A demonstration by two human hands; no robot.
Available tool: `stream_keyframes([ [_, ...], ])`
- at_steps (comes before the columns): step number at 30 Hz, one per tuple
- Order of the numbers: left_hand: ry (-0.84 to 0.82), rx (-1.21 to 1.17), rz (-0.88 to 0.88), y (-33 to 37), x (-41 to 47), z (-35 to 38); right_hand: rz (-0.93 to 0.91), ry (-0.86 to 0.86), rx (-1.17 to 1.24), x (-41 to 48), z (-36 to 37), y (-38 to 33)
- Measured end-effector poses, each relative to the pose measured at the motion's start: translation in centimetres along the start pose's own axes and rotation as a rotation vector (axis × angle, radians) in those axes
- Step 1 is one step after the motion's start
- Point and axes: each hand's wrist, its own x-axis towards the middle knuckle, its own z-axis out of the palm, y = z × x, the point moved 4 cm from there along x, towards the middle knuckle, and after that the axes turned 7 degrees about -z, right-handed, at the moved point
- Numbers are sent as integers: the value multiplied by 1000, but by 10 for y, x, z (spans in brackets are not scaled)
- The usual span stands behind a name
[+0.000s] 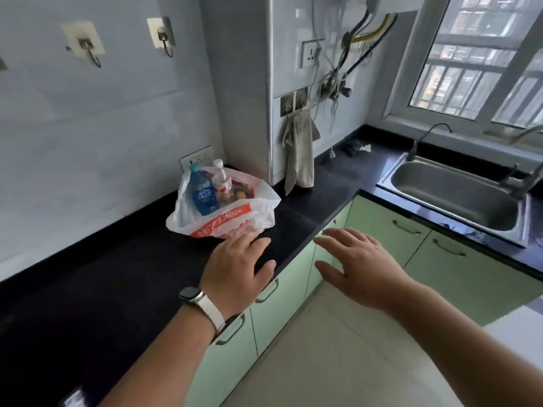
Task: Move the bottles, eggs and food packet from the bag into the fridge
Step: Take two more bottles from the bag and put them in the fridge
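A white plastic bag [235, 221] with orange print stands open on the black counter [117, 274] near the wall corner. Inside it a blue bottle [201, 192] and a clear bottle [222, 183] with a white cap and red label stand upright. A brown egg [241, 195] shows beside them; a food packet is not clearly visible. My left hand [238, 268], with a watch on the wrist, hovers open just in front of the bag, fingertips close to it. My right hand [355, 262] is open over the counter edge, to the right of the bag. No fridge is in view.
A steel sink [458, 195] with a tap [426, 139] sits at the right under a window. A cloth [299, 154] hangs from a hook on the pillar beyond the bag. Green cabinet doors [282, 301] run below the counter. Hooks and sockets dot the wall.
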Motion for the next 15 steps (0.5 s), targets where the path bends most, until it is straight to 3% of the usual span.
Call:
stream_keyframes([
  [15,8,57,-215,-91,48,0,-214,-30,77,148,32,-7],
])
